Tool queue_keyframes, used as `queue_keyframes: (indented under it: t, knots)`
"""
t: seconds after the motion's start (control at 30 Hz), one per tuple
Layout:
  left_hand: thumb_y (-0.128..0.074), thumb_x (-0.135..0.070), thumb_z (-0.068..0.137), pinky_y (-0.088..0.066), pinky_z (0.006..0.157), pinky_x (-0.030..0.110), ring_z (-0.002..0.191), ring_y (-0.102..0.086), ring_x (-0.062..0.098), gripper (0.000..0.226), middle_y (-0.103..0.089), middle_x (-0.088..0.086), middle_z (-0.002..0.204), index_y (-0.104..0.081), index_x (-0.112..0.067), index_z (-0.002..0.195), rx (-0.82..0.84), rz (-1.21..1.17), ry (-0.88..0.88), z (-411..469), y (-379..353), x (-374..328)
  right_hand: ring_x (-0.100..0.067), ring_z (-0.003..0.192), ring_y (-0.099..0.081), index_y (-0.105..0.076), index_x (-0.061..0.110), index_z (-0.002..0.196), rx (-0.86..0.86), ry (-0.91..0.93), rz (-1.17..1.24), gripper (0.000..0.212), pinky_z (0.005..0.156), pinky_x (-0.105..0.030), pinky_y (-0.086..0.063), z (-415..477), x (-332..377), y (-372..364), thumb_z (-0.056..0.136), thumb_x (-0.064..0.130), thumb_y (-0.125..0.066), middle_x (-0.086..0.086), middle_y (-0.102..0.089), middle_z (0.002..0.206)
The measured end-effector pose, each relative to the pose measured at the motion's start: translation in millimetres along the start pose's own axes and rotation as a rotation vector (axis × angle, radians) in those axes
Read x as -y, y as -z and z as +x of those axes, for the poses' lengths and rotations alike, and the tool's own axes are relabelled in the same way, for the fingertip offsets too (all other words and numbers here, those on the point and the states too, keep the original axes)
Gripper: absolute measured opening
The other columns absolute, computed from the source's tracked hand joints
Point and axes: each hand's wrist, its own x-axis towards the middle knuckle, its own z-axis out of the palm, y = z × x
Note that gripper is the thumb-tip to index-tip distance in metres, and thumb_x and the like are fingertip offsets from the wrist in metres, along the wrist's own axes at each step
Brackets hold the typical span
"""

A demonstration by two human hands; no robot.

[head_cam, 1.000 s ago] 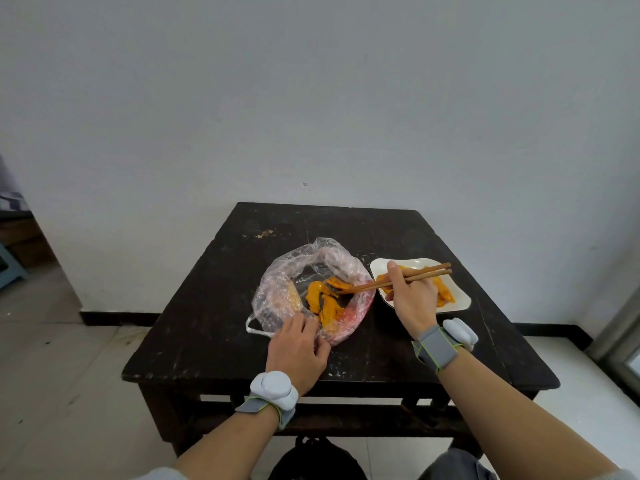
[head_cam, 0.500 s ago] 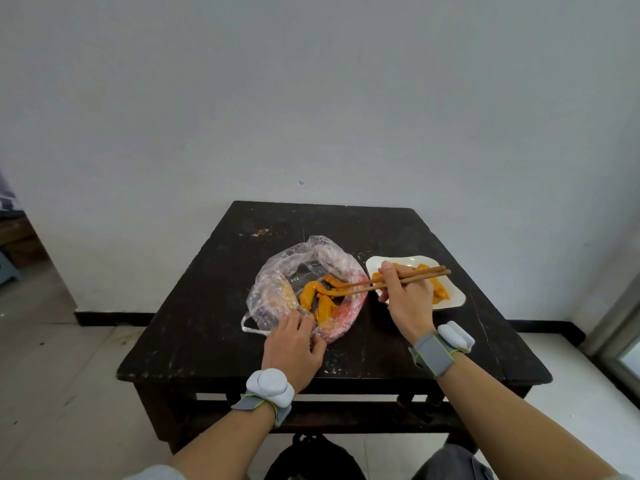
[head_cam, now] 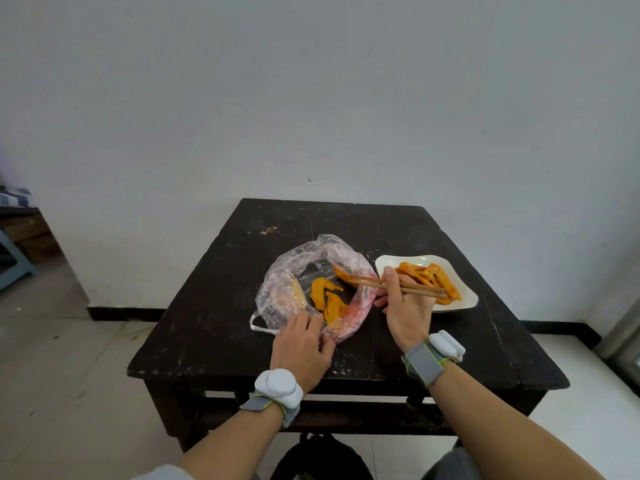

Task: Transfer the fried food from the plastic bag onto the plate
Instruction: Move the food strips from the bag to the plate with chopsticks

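Note:
A clear, crumpled plastic bag point(head_cam: 287, 282) lies open on the dark table, with orange fried pieces point(head_cam: 327, 296) inside. My left hand point(head_cam: 300, 344) pinches the bag's near edge. My right hand point(head_cam: 405, 306) holds wooden chopsticks point(head_cam: 398, 286) whose tips grip one fried piece point(head_cam: 341, 273) raised at the bag's right rim. To the right stands a white plate point(head_cam: 467, 299) holding several fried pieces point(head_cam: 429, 275). The plate's near left part is hidden by my right hand.
The dark wooden table point(head_cam: 221, 306) stands against a white wall, with worn edges. A black bag point(head_cam: 320, 455) lies on the floor under the table's near side. Tiled floor lies to the left and right.
The chopsticks have lifted one fried piece out of the pile toward the bag's right rim. My left hand stays on the bag's near edge.

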Motion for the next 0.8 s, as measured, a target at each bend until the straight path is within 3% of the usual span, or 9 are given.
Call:
queue_keyframes:
  t: [0.17,0.27,0.53,0.8]
  knots:
    - [-0.047,-0.032,0.079,-0.045,0.05,0.031,0.071,-0.05,0.019,0.02,-0.051,0.0,0.078,-0.058,-0.015,0.079,0.002,-0.003,-0.001,0.2,0.1,0.0,-0.03,0.057,-0.069,-0.068,0.017,0.069,-0.12,-0.219,0.196,0.039,0.051,-0.033,-0.054,1.1,9.0,-7.8,0.099,0.038,-0.055,-0.008,-0.069,0.059]
    - [-0.047,-0.032,0.079,-0.044,0.05,0.03,0.071,-0.05,0.019,0.02,-0.051,0.0,0.079,-0.058,-0.015,0.079,0.008,0.0,-0.001,-0.2,0.4,0.1,-0.027,0.051,-0.067,-0.068,0.008,0.073,-0.173,-0.324,0.318,0.039,0.045,-0.027,-0.051,6.3,9.4,-12.1,0.1,0.034,-0.055,-0.012,-0.069,0.058]
    - [-0.046,-0.032,0.079,-0.045,0.05,0.031,0.07,-0.05,0.019,0.02,-0.05,0.001,0.077,-0.057,-0.015,0.078,0.009,-0.012,0.001,-0.3,-0.6,0.4,-0.016,0.039,-0.062,-0.061,-0.002,0.074,-0.332,-0.593,0.583,0.032,0.035,-0.02,-0.045,25.0,20.9,-8.2,0.098,0.018,-0.052,-0.02,-0.064,0.064]
    - [-0.045,-0.033,0.08,-0.047,0.052,0.033,0.071,-0.051,0.019,0.023,-0.052,0.0,0.079,-0.059,-0.015,0.08,0.025,-0.011,0.005,-0.1,-0.7,1.2,-0.011,0.036,-0.06,-0.056,0.001,0.073,-0.387,-0.812,0.715,0.029,0.035,-0.017,-0.045,23.8,20.8,-1.4,0.097,0.013,-0.047,-0.013,-0.063,0.058]
